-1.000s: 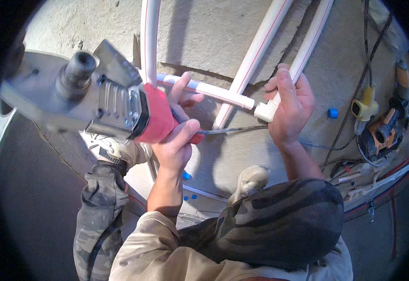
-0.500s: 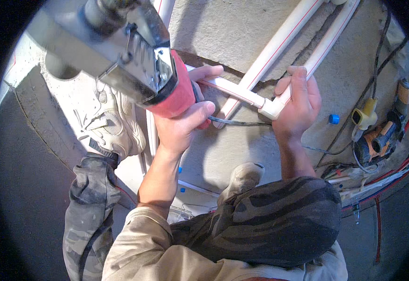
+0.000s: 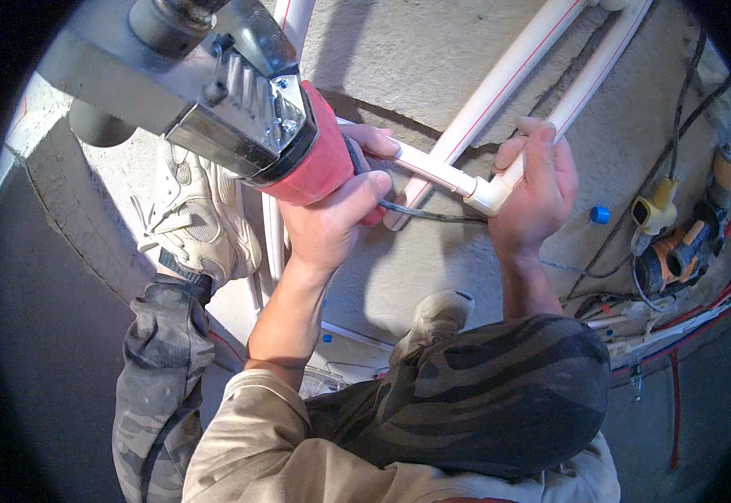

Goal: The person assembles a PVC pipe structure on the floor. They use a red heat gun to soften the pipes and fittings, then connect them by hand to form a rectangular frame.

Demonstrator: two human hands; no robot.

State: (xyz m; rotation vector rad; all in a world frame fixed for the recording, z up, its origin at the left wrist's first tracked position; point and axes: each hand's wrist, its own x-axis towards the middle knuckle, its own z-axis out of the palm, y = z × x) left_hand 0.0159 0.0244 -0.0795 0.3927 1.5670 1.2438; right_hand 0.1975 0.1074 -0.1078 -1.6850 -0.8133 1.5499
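My left hand [image 3: 328, 218] is closed around the red handle [image 3: 323, 155] of a pipe welder. Its metal heating head [image 3: 240, 126] looms large at upper left, with dark round dies. Along the left index finger runs a thin white pipe [image 3: 432, 168] with a red stripe; whether that finger presses on it I cannot tell. This pipe meets a white elbow fitting [image 3: 488, 195]. My right hand [image 3: 537, 189] grips a second white pipe [image 3: 596, 71] just beside the elbow, fingers wrapped around it. A dark cord [image 3: 436, 218] passes below the left thumb.
Another striped white pipe [image 3: 499, 84] lies across the concrete floor under the joined pipes. At right are a blue cap [image 3: 600, 215], a yellow device [image 3: 654, 205], an orange-and-black power tool [image 3: 675, 256] and cables. My shoes [image 3: 202, 210] flank the work.
The welder's head and handle have tilted slightly in view. My left hand has shifted a little to the right, and the elbow and right hand have moved very slightly right.
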